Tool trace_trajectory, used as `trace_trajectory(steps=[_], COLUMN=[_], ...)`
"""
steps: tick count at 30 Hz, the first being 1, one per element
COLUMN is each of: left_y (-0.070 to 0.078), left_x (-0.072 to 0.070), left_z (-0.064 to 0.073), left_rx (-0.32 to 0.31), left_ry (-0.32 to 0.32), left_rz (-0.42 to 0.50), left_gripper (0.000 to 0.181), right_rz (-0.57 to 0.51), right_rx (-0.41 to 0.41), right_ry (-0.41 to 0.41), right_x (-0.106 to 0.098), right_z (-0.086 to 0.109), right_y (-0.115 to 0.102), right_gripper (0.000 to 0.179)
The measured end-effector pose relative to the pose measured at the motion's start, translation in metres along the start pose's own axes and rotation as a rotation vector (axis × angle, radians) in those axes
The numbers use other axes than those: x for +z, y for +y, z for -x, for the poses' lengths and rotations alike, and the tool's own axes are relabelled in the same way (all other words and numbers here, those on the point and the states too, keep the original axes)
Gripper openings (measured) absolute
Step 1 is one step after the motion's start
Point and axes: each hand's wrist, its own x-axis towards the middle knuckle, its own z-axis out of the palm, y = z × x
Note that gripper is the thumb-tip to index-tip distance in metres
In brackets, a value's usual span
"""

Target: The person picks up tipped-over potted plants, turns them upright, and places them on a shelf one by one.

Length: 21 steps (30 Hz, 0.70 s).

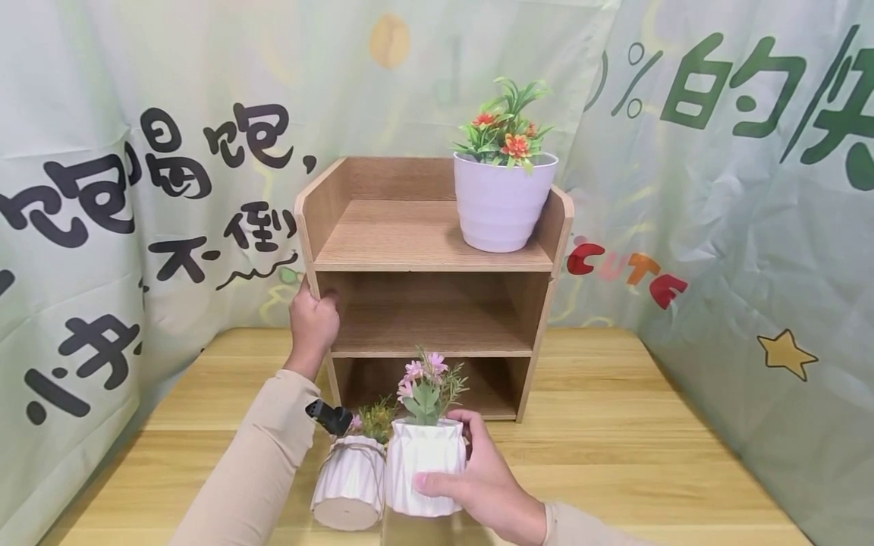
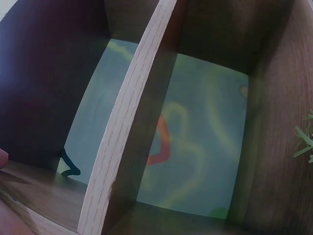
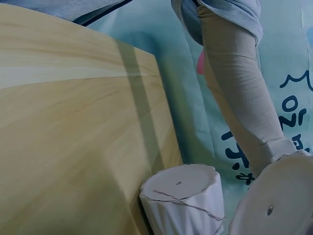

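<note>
From here I see the right hand (image 1: 488, 479) holding a white pleated pot of pink flowers (image 1: 416, 455) before a brown wooden 3-tier shelf (image 1: 410, 236), whose side my left hand (image 1: 314, 322) grips. Just beside, 1 white twine-tied pleated pot (image 1: 350, 478) tilts, base showing.

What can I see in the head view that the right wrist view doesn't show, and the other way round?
Only the head view shows the wooden shelf, the lavender pot with its red-orange flowers, the left hand holding the shelf's side, and the right hand gripping a white pot.

Only the right wrist view shows gray-blue clothing and the undersides of two white pots at once.

Both show the twine-tied pot, the beige left sleeve, the wooden tabletop and the printed backdrop.
</note>
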Motion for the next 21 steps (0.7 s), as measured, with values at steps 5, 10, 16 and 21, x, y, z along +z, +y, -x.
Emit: trace_trajectory(steps=[5, 10, 16, 21], left_y=[0.000, -0.001, 0.000, -0.001], left_x=[0.000, 0.000, 0.000, 0.001], left_z=[-0.001, -0.001, -0.001, -0.001], left_rx=[-0.003, 0.005, -0.001, 0.002], left_ry=[-0.001, -0.002, -0.001, 0.004], left_rz=[-0.005, 0.001, 0.006, 0.011], left_gripper=[0.040, 0.039, 0.042, 0.042], right_rz=[0.031, 0.049, 0.061, 0.040], right_rx=[-0.021, -0.029, -0.030, -0.049], right_ry=[0.017, 0.033, 0.051, 0.082], right_x=[0.000, 0.000, -0.001, -0.002], right_z=[-0.002, -0.005, -0.009, -0.013], right_y=[-0.007, -0.013, -0.017, -0.023], right_gripper=[0.085, 0.085, 0.089, 0.086])
